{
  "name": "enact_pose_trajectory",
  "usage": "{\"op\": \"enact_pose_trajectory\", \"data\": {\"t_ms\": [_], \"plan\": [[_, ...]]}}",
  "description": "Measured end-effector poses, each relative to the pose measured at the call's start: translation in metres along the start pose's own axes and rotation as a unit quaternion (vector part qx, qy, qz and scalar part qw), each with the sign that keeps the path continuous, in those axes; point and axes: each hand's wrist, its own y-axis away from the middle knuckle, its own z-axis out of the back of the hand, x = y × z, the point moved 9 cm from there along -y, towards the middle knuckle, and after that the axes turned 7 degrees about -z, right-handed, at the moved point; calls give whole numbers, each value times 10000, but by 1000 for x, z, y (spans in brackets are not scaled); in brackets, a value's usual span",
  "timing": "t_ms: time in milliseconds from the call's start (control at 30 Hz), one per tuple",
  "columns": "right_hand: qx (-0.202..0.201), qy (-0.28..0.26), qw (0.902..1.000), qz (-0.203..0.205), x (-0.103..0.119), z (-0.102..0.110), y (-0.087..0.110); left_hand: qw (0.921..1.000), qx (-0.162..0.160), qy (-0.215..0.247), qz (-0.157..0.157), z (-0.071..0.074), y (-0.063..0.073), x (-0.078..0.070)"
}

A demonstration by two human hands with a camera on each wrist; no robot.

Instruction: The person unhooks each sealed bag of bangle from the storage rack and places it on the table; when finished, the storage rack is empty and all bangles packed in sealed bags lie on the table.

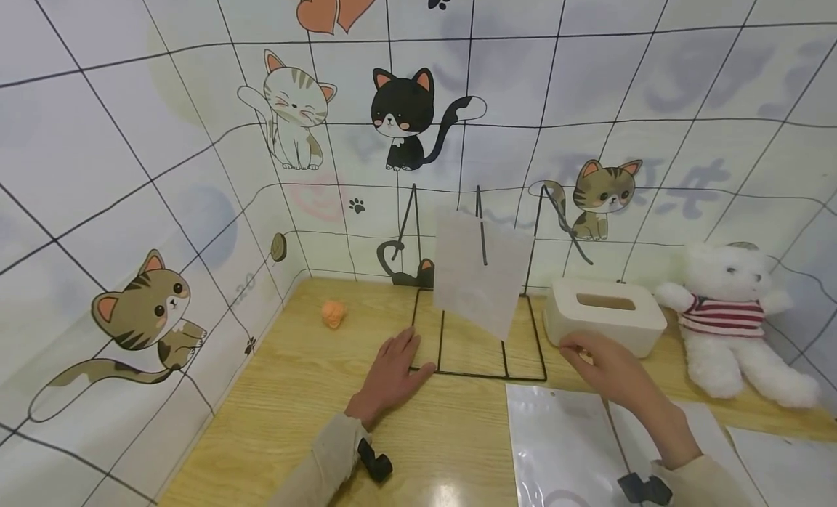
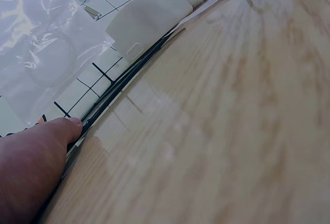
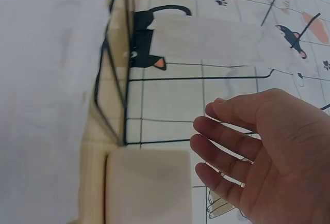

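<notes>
A black wire rack (image 1: 471, 375) stands on the wooden table against the wall, with three upright hooks. From its middle hook hangs a clear plastic sleeve (image 1: 480, 282), tilted, which also shows in the left wrist view. My left hand (image 1: 390, 369) lies palm down, fingers straight, touching the rack's front left corner; its thumb (image 2: 75, 123) is by the base wire. My right hand (image 1: 611, 369) hovers in front of the white tissue box (image 1: 631, 325). In the right wrist view its fingers (image 3: 227, 157) bend loosely with nothing between them.
Clear plastic sleeves (image 1: 556, 434) lie overlapping at the front right. A white plush bear (image 1: 722, 325) in a striped top sits beyond the tissue box. A small orange object (image 1: 333, 314) is at the back left. Cat-printed walls (image 1: 510, 71) enclose the table's back and sides.
</notes>
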Motion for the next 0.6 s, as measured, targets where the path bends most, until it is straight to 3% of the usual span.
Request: {"op": "enact_pose_trajectory", "data": {"t_ms": [200,433,600], "plan": [[-48,-320,9990,-323,13,1,-21,10000,-5,-34,5,0,-1,1],[-622,-706,9953,-240,32,23,-38,9999,-20,-84,102,1,0,5],[-964,-898,9902,-471,36,39,-41,9999,111,-17,115,-2,0,4]]}}
